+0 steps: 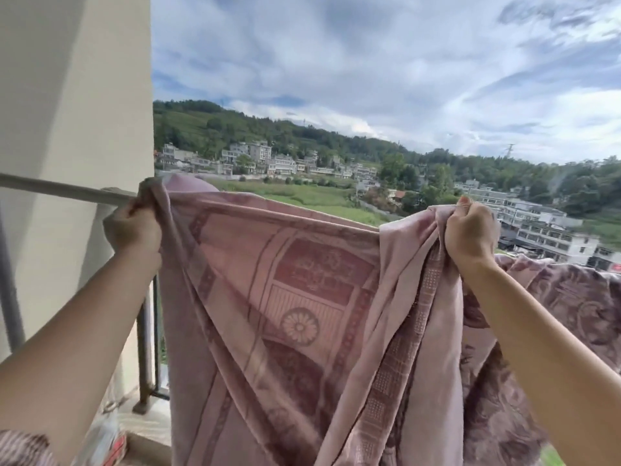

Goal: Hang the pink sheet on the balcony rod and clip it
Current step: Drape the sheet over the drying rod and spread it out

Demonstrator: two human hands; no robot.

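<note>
Gripping sheet [302, 297] top edge in left hand [132, 227] and right hand [470, 230], bunched, up at rod [67, 191] height, rest hanging down. Soft, floppy, probably bit heavy, so grab near corners.

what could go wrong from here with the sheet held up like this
The pink sheet is held up by the left hand and right hand at an open balcony edge; if either grip slips, it could drop outside. The cloth is bunched in the right hand, so it may end up creased on the rod. It hangs against the darker blanket on the right, which may crowd it.
</note>
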